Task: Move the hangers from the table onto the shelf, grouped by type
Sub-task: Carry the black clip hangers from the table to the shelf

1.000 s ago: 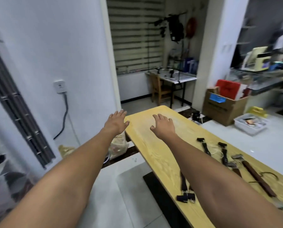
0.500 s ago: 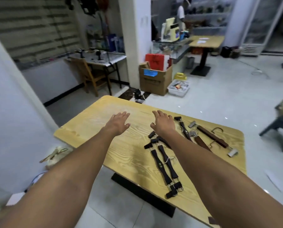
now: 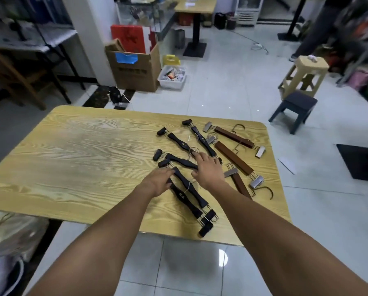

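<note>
Several black clip hangers (image 3: 189, 189) lie jumbled on the right half of the yellow wooden table (image 3: 82, 157). To their right are three brown wooden clip hangers (image 3: 232, 157) with metal clips and hooks. My left hand (image 3: 158, 182) reaches in with its fingertips touching the near black hangers. My right hand (image 3: 208, 170) rests with spread fingers on the black hangers in the middle of the pile and hides parts of them. Neither hand has lifted anything. No shelf is in view.
Beyond the table stand a cardboard box (image 3: 134, 69) and a white bin (image 3: 172, 77). A dark stool (image 3: 296, 107) and a beige stool (image 3: 305, 73) are on the right, with a black table base (image 3: 362, 161) nearer. A chair (image 3: 14, 75) stands far left, a bag (image 3: 10, 231) by the near left corner.
The view has swung right and down over the table. Both hands have dropped from above the bare tabletop onto the black hangers.
</note>
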{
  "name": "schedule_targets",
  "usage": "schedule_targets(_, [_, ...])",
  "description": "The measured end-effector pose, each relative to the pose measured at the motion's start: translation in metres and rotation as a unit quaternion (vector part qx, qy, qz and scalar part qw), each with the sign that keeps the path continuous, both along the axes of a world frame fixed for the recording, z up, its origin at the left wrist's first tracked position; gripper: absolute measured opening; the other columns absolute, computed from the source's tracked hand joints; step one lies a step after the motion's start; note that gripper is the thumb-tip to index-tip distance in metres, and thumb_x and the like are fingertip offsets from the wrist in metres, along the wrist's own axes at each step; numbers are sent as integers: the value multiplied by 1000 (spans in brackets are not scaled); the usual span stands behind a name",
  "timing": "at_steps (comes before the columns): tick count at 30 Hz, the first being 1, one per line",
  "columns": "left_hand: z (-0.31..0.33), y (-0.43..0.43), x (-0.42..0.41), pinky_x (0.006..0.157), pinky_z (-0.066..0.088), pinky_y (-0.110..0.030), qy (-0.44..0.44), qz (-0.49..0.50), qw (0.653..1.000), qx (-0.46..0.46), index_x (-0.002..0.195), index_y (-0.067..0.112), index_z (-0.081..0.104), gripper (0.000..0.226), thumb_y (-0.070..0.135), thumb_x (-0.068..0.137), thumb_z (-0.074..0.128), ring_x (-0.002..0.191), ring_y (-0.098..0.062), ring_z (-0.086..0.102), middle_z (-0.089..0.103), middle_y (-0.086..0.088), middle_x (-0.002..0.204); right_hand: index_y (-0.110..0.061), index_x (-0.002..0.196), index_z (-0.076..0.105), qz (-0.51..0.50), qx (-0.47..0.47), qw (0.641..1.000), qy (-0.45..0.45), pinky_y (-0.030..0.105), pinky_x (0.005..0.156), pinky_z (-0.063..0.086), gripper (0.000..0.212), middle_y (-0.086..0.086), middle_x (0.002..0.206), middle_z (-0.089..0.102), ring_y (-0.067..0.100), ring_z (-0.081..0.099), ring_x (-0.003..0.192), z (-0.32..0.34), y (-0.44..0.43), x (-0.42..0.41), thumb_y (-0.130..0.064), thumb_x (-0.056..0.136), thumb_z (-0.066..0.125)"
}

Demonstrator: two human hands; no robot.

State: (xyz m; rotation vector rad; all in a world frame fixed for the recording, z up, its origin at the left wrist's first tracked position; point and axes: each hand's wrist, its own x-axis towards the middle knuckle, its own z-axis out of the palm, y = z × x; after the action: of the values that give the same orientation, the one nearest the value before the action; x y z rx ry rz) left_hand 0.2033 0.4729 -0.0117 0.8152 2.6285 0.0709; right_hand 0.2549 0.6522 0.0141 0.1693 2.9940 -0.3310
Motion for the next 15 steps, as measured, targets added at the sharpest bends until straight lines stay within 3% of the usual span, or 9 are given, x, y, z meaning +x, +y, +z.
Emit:
schedule_targets(9, [-66, 24, -14, 121, 10, -35, 4, -79, 993, -86, 150, 15, 19, 65, 19, 94, 52, 146, -21, 16, 19, -4, 157, -20, 152, 18, -31, 10, 999, -4, 39, 113, 26, 63, 4, 153, 31, 24, 34, 139, -48, 10, 12, -33, 97, 44])
schedule_targets(15, [-84, 21, -18, 108, 28, -31, 36, -121, 986, -105, 130, 14, 45, 43, 24, 90, 58, 125, -25, 38, 43, -7, 133, -21, 150, 22, -19, -1, 1000, -14, 37, 111, 27, 60, 3, 148, 36, 23, 37, 135, -75, 8, 17, -32, 96, 46])
